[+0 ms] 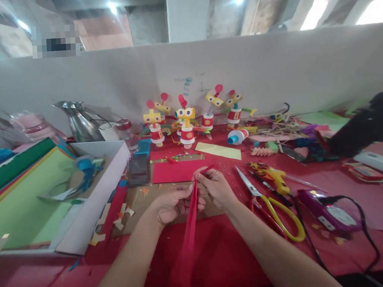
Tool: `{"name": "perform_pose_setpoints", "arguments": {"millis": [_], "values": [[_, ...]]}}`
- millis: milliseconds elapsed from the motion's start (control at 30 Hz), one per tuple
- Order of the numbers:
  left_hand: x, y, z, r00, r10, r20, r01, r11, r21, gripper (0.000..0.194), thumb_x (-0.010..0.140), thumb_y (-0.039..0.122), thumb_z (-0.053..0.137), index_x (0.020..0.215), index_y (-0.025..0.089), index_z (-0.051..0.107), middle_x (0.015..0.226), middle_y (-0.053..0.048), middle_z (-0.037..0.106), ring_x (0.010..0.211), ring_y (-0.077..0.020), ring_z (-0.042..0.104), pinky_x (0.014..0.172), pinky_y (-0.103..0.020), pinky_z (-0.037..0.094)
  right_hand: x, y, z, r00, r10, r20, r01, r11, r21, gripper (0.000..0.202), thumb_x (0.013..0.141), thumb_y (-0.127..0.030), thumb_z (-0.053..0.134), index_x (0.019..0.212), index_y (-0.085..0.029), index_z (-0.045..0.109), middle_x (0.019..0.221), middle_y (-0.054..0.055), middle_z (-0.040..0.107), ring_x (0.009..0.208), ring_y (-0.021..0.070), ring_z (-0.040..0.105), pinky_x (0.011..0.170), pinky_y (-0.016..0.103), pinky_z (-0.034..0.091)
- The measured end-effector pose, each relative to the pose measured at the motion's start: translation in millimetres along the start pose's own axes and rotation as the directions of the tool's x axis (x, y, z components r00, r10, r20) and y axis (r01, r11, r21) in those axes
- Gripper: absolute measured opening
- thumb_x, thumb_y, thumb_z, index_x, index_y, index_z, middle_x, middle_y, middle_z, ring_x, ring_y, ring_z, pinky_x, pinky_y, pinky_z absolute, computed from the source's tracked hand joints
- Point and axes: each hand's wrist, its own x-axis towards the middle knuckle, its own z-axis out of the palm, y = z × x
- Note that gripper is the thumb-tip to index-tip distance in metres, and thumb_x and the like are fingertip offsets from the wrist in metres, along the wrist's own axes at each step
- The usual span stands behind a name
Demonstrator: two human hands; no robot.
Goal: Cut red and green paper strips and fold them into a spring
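Long red paper strips hang between my hands and trail toward me over the red tabletop. My left hand is closed around them, thumb on top and fingers beneath. At their upper end my right hand pinches the strips, with the red tips showing above its fingers. A brown cardboard sheet lies below both hands. Just beyond them rests a flat red paper piece. To the right of my right hand are big yellow-handled scissors, their blades pointing away from me.
Several paper-cup figures stand by the back wall, with one cup on its side. A white box of coloured paper sits left, near a metal jug. Right are a yellow glue gun and a corded purple device.
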Motion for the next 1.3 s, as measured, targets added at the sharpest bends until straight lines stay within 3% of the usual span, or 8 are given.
{"name": "perform_pose_setpoints", "arguments": {"millis": [200,367,467,733,967,1067,1167,1300], "values": [[0,2,1.6,0.993,0.100,-0.058,-0.105,0.990,-0.094,0.016,0.072,0.029,0.070,0.073,0.014,0.065,0.055,0.001,0.057,0.051,-0.0083,0.052,0.065,-0.026,0.047,0,-4,0,0.999,0.039,0.026,-0.041,0.994,0.103,0.016,0.065,-0.034,0.077,0.069,-0.021,0.067,0.065,-0.003,0.064,0.057,0.0105,0.055,0.060,0.024,0.046],[5,0,2.4,0.928,0.324,-0.185,-0.311,0.945,0.098,0.025,0.068,0.034,0.073,0.065,0.013,0.061,0.056,0.000,0.057,0.054,-0.0080,0.051,0.061,-0.022,0.041,-5,-4,6,0.985,0.152,0.077,-0.160,0.980,0.120,0.023,0.071,-0.039,0.071,0.085,-0.021,0.069,0.070,0.000,0.065,0.058,0.0115,0.056,0.058,0.025,0.046],[8,-3,2.5,0.895,0.388,-0.220,-0.333,0.909,0.250,0.032,0.071,0.042,0.069,0.061,0.012,0.060,0.056,-0.001,0.058,0.054,-0.0085,0.051,0.060,-0.022,0.039,-7,-1,9,0.984,0.174,0.043,-0.174,0.985,0.004,0.024,0.072,-0.042,0.068,0.072,-0.018,0.068,0.060,0.000,0.062,0.051,0.0120,0.053,0.054,0.027,0.044],[4,1,3.6,0.961,0.217,-0.173,-0.186,0.966,0.177,0.033,0.055,0.027,0.082,0.078,0.011,0.065,0.070,-0.003,0.065,0.060,-0.0105,0.059,0.066,-0.025,0.045,-3,3,-3,0.989,0.015,-0.144,-0.080,0.885,-0.459,0.034,0.073,-0.043,0.063,0.051,-0.018,0.059,0.046,-0.004,0.054,0.048,0.0113,0.049,0.049,0.024,0.034],[7,-3,-6.1,0.975,0.083,-0.208,-0.051,0.987,0.153,0.024,0.057,0.023,0.080,0.069,0.009,0.064,0.062,-0.007,0.067,0.058,-0.0135,0.063,0.066,-0.027,0.049,3,-13,-12,0.973,-0.008,-0.231,-0.092,0.903,-0.420,0.029,0.070,-0.038,0.066,0.051,-0.017,0.060,0.047,-0.003,0.054,0.049,0.0106,0.049,0.051,0.023,0.035],[5,-1,-6.8,0.983,0.052,-0.175,-0.013,0.976,0.219,0.022,0.059,0.024,0.079,0.070,0.009,0.066,0.063,-0.008,0.068,0.057,-0.0141,0.064,0.065,-0.027,0.049,11,-18,-25,0.934,-0.018,-0.356,-0.091,0.954,-0.286,0.022,0.064,-0.034,0.070,0.055,-0.016,0.064,0.049,-0.002,0.056,0.049,0.0098,0.049,0.050,0.022,0.034],[-2,7,-7.5,0.985,0.050,-0.166,0.010,0.939,0.343,0.019,0.064,0.027,0.074,0.069,0.011,0.066,0.063,-0.007,0.068,0.055,-0.0129,0.063,0.060,-0.025,0.046,20,-24,-40,0.840,-0.060,-0.539,-0.021,0.990,-0.143,0.016,0.059,-0.030,0.073,0.061,-0.015,0.068,0.051,-0.002,0.057,0.050,0.0092,0.049,0.049,0.022,0.034],[-9,19,-22.8,0.948,0.161,-0.273,0.001,0.860,0.511,0.018,0.072,0.030,0.065,0.065,0.014,0.064,0.056,-0.003,0.064,0.048,-0.0120,0.058,0.054,-0.025,0.043,26,-29,-54,0.721,-0.179,-0.669,0.136,0.984,-0.116,0.017,0.058,-0.030,0.074,0.059,-0.016,0.065,0.050,-0.004,0.055,0.048,0.0086,0.047,0.047,0.022,0.032]]}}
